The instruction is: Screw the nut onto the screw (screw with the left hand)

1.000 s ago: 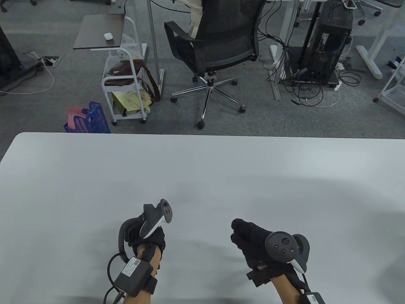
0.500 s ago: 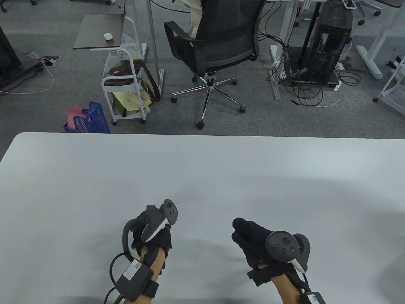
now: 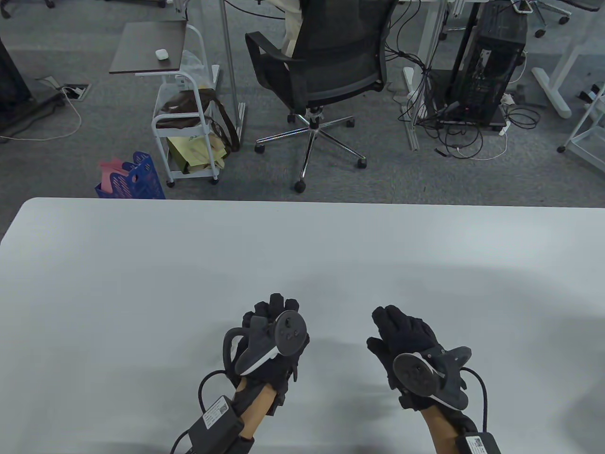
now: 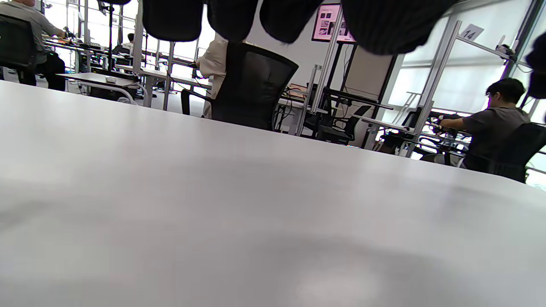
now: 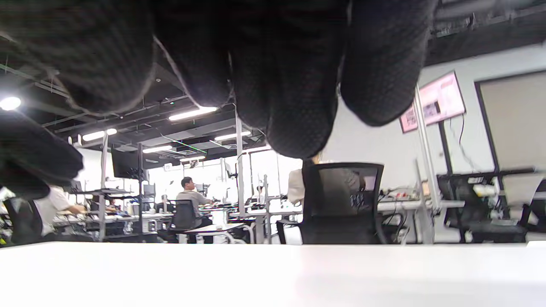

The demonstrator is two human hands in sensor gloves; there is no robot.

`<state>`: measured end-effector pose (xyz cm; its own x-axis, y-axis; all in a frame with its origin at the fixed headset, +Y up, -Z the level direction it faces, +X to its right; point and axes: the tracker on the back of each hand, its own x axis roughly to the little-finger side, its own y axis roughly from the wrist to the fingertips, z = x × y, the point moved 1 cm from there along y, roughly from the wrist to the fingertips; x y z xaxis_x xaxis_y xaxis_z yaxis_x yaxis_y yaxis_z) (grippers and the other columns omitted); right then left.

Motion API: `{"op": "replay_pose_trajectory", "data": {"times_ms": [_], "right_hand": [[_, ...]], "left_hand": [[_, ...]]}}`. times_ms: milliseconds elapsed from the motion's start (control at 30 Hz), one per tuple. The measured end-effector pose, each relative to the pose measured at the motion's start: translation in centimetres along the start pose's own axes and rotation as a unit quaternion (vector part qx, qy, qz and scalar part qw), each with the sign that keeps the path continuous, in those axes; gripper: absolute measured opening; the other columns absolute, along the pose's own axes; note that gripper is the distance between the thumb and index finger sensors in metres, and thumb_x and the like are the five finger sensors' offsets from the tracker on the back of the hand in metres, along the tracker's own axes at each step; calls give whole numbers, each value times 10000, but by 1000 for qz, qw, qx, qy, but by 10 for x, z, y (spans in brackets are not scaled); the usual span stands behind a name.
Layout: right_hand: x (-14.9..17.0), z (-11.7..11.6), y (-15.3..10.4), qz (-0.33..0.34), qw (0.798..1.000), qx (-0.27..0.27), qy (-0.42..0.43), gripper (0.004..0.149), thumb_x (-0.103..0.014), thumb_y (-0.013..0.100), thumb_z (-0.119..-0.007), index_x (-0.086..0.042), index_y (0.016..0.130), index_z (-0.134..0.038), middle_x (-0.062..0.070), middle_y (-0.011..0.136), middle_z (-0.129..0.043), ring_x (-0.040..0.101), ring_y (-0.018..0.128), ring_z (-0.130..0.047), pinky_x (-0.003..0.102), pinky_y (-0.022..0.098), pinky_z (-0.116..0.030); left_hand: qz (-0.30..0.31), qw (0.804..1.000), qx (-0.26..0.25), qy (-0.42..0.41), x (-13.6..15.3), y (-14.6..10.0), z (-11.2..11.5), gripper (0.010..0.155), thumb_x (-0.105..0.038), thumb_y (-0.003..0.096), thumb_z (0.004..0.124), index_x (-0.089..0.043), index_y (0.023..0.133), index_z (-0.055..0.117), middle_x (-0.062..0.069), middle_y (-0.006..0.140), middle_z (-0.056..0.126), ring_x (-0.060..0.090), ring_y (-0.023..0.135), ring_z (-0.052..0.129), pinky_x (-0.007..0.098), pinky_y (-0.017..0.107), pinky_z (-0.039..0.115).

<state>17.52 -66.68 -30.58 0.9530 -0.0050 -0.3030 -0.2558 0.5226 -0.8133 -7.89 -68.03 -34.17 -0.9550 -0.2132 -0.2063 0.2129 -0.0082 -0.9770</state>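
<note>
2 gloved hands over white table: left hand, right hand, fingers extended, holding nothing visible.

The white tabletop lies open ahead of and on both sides of the left hand and right hand; an open gap separates them. A black office chair stands beyond the far edge.
</note>
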Motion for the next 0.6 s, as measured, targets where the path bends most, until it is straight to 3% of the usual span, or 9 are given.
{"op": "replay_pose_trajectory", "data": {"times_ms": [367, 600], "right_hand": [[6, -4, -1, 27, 985, -36, -165, 699, -597, 341, -809, -305, 964, -687, 15, 1083, -680, 399, 901, -857, 598, 656, -711], [6, -2, 0, 33, 977, -38, -205, 711, -610, 340, -802, -311, 972, -672, 8, 1097, -655, 405, 920, -832, 608, 674, -674]], "left_hand": [[39, 999, 19, 12, -28, -8, 9, 794, -518, 411, 689, -198, 1099, 456, 173, 1196, 331, 563, 1085, 407, 716, 730, 336], [53, 998, 34, 23, -45, -14, 15, 802, -527, 409, 686, -214, 1104, 434, 162, 1202, 301, 560, 1094, 372, 723, 732, 305]]}}
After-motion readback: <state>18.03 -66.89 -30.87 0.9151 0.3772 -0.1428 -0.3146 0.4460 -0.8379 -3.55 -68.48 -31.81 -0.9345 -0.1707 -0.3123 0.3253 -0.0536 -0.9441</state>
